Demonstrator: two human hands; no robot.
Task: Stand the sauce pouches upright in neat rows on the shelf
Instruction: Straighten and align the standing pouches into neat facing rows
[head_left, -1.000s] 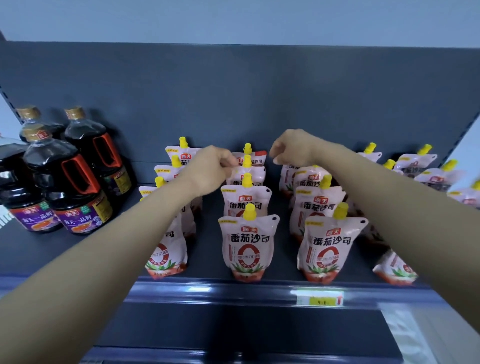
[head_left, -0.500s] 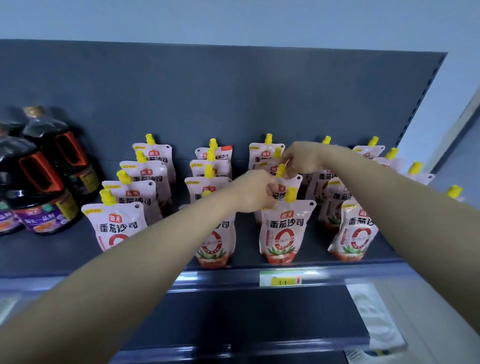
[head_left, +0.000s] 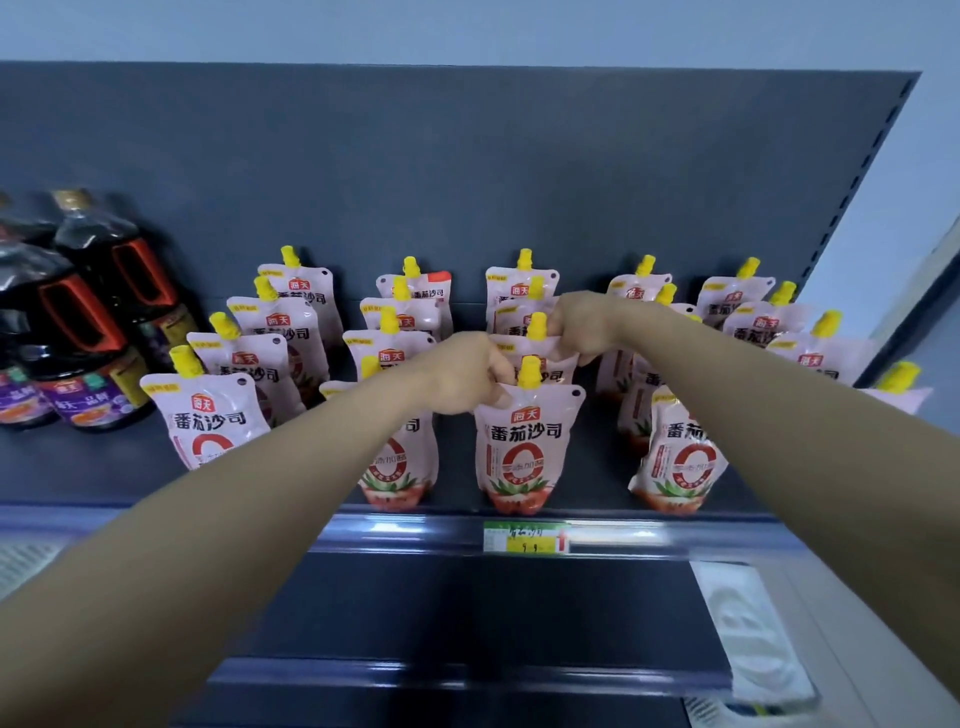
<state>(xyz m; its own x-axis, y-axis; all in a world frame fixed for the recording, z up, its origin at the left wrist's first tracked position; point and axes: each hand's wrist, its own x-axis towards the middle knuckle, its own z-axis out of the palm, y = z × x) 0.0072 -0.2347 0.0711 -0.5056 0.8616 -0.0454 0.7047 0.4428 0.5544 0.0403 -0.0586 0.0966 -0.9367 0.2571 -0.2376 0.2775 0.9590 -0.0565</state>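
Pouches of tomato sauce already stand in most of the files on the shelf (head_left: 78, 467), so the job looks well along and what remains is mostly straightening. The left hand (head_left: 462, 376) is closed in a pinch on the top edge of the front pouch (head_left: 524, 447), just beside its yellow cap (head_left: 530, 371), and that pouch stands upright at the shelf's front lip. Just beyond it, the right hand (head_left: 582, 327) is clamped on the upper corner of the second pouch (head_left: 540, 348) in the same file, which sits directly behind the front one. To the left of the left hand, two files stand upright and fairly even, each running back toward the rear panel. To the right of the right hand the picture is less tidy: the pouches there crowd together, some seem to lean, and the far right pouch (head_left: 898, 387) near the shelf end looks tipped, though the forearm hides much of that side. Dark sauce bottles (head_left: 88, 332) stand well to the left of both hands and play no part. By my reading, the file in hand is being squared up, and the right-hand files are left to sort.
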